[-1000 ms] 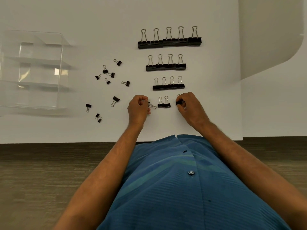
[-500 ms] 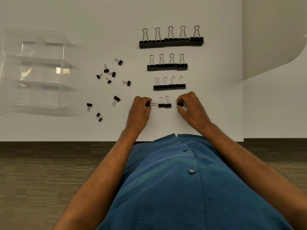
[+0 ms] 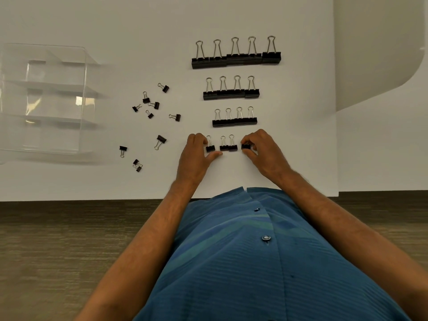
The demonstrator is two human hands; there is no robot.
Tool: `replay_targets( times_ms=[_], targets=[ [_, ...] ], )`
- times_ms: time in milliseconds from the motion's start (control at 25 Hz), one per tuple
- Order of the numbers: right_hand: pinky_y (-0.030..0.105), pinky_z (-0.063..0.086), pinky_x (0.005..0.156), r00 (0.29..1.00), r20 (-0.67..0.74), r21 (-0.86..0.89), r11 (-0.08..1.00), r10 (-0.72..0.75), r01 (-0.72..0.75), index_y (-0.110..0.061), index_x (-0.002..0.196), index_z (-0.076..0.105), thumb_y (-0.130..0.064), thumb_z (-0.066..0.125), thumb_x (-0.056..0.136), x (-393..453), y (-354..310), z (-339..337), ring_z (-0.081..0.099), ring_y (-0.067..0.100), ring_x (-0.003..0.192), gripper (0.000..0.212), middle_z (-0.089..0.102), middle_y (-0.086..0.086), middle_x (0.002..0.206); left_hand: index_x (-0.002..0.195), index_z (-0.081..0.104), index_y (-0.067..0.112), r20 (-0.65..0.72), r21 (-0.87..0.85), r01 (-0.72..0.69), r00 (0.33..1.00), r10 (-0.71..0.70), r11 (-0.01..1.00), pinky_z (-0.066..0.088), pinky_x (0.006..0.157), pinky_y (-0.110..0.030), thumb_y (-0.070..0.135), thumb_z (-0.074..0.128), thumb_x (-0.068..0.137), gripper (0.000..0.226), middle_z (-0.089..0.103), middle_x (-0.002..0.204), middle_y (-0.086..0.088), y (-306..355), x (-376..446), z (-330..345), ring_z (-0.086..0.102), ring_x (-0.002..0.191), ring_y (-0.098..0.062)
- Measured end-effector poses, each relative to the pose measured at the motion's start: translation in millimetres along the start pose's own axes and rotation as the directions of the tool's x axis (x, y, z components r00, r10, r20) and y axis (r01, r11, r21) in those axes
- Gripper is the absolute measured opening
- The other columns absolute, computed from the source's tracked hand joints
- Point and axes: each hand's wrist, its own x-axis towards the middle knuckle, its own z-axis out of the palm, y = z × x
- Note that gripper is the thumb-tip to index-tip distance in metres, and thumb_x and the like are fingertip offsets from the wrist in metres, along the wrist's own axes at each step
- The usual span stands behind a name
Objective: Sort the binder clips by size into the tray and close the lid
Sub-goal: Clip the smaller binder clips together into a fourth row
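Black binder clips lie in rows on the white table: a row of the largest clips (image 3: 236, 59), a medium row (image 3: 231, 93), a smaller row (image 3: 234, 120). In the nearest row two small clips (image 3: 228, 147) stand side by side. My left hand (image 3: 196, 156) pinches another small clip (image 3: 210, 148) at the row's left end, handles pointing away. My right hand (image 3: 264, 152) grips a small clip (image 3: 246, 146) at the right end. A clear plastic tray (image 3: 53, 100) with dividers sits at the far left.
Several loose small clips (image 3: 152, 104) are scattered between the tray and the rows, with more (image 3: 137, 165) nearer the table's front edge (image 3: 92, 200). A pale curved surface (image 3: 382, 54) lies at the right. My blue shirt fills the foreground.
My left hand turned its clip from lying sideways to handles pointing away and set it in line with the row. My right hand shifted its clip slightly toward the row.
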Motion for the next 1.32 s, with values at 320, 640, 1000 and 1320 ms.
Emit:
replay_targets(
  times_ms=[320, 640, 1000, 1320],
  targets=[
    [0.019, 0.043, 0.091, 0.999, 0.032, -0.010, 1.000, -0.018, 0.019, -0.014, 0.124, 0.062, -0.014, 0.073, 0.089, 5, -9, 7, 0.049, 0.010, 0.105, 0.036, 0.050, -0.001, 0.114, 0.125, 0.058, 0.012, 0.070, -0.003, -0.203, 0.977, 0.203, 0.979, 0.051, 0.092, -0.032, 0.015, 0.073, 0.088, 0.040, 0.048, 0.116, -0.003, -7, 2, 3, 0.051, 0.103, -0.013],
    [0.019, 0.044, 0.087, 0.999, 0.026, -0.047, 0.998, -0.041, 0.042, -0.013, 0.116, 0.065, -0.017, 0.075, 0.088, 7, -12, 7, 0.046, 0.008, 0.098, 0.030, 0.047, -0.003, 0.109, 0.117, 0.064, 0.010, 0.087, 0.018, -0.237, 0.968, 0.234, 0.971, 0.051, 0.084, -0.029, 0.015, 0.073, 0.087, 0.031, 0.052, 0.109, -0.004, 2, 12, 11, 0.052, 0.097, -0.015],
    [0.023, 0.048, 0.089, 1.000, 0.015, -0.039, 0.999, -0.025, 0.026, -0.013, 0.115, 0.065, -0.016, 0.075, 0.088, 5, -4, 8, 0.047, 0.008, 0.099, 0.028, 0.046, -0.005, 0.108, 0.112, 0.066, 0.010, 0.094, 0.015, -0.246, 0.965, 0.244, 0.969, 0.048, 0.082, -0.026, 0.015, 0.072, 0.089, 0.025, 0.053, 0.107, -0.003, 8, 15, 14, 0.051, 0.096, -0.014],
    [0.023, 0.046, 0.087, 1.000, -0.015, -0.061, 0.998, 0.003, -0.004, -0.011, 0.116, 0.067, -0.014, 0.074, 0.089, 4, 0, 3, 0.048, 0.013, 0.101, 0.028, 0.051, 0.001, 0.109, 0.112, 0.066, 0.012, 0.098, 0.031, -0.251, 0.964, 0.246, 0.968, 0.048, 0.081, -0.026, 0.019, 0.072, 0.089, 0.025, 0.054, 0.106, -0.002, 16, 15, 18, 0.050, 0.095, -0.013]
  ],
)
